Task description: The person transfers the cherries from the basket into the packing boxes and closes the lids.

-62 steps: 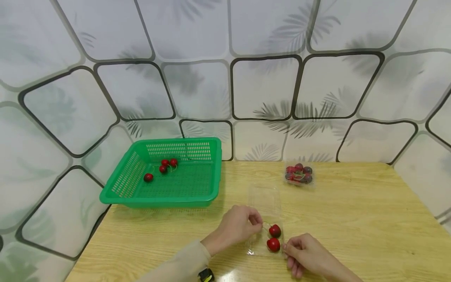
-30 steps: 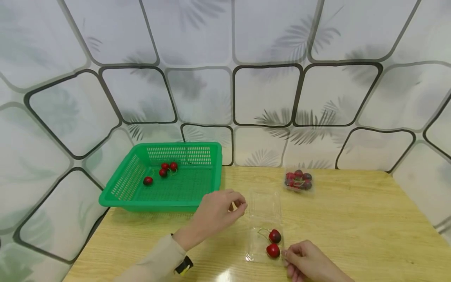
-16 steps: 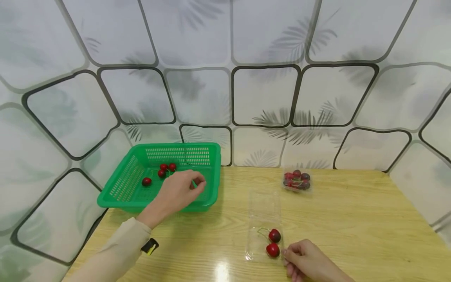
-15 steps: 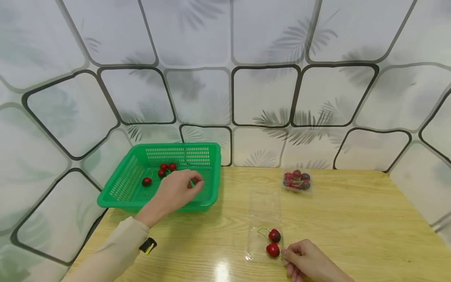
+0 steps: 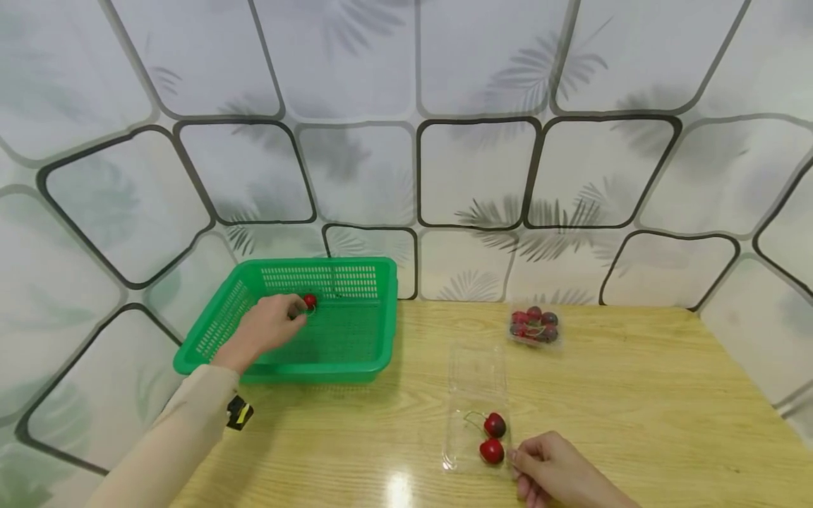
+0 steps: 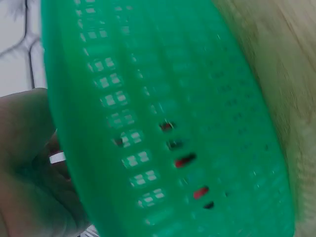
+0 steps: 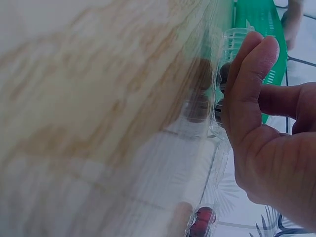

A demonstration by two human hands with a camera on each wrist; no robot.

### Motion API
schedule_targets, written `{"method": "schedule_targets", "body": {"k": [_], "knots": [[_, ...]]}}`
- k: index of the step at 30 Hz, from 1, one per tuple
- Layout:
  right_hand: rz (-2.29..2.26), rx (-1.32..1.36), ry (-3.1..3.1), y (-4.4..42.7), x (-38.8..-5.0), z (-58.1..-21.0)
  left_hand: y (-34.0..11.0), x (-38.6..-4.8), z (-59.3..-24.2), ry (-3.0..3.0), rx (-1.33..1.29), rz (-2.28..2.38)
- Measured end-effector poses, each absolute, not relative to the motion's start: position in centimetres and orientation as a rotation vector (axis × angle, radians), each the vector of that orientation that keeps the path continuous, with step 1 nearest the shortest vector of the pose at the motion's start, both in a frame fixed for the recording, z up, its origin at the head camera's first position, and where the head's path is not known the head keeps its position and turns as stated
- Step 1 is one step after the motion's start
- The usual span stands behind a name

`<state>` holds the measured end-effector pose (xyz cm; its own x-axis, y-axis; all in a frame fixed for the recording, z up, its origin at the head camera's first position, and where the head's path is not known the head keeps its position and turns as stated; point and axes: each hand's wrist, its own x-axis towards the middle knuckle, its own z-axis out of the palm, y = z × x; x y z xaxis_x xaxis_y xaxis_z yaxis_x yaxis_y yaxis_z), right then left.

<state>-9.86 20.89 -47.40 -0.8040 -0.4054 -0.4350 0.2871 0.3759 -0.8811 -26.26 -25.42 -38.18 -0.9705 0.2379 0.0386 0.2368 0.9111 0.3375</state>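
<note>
Two red cherries (image 5: 492,451) lie in the near half of an open clear container (image 5: 460,448), whose near right edge the right hand (image 5: 547,463) pinches. Farther off, at left, the left hand (image 5: 267,324) hangs over a green basket (image 5: 305,370), thumb and fingertips apart, near a cherry (image 5: 310,301) inside it. A clear box of cherries (image 5: 534,325) sits farther still, right of the basket.
</note>
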Motion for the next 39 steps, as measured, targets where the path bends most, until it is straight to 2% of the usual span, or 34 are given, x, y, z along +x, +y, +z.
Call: {"method": "schedule_targets", "body": {"k": [7, 17, 39], "knots": [[-1.498, -0.119, 2.015, 21.0, -10.0, -47.3, -26.6, -27.8, -38.9, 2.968, 0.308, 0.483], [-1.457, -0.101, 2.044, 20.8, -10.1, -47.2, -26.9, -29.3, -39.7, 2.743, 0.345, 0.401], [-1.472, -0.098, 2.028, 20.7, -10.1, -47.6, -26.0, -30.2, -40.9, 2.692, 0.323, 0.31]]}}
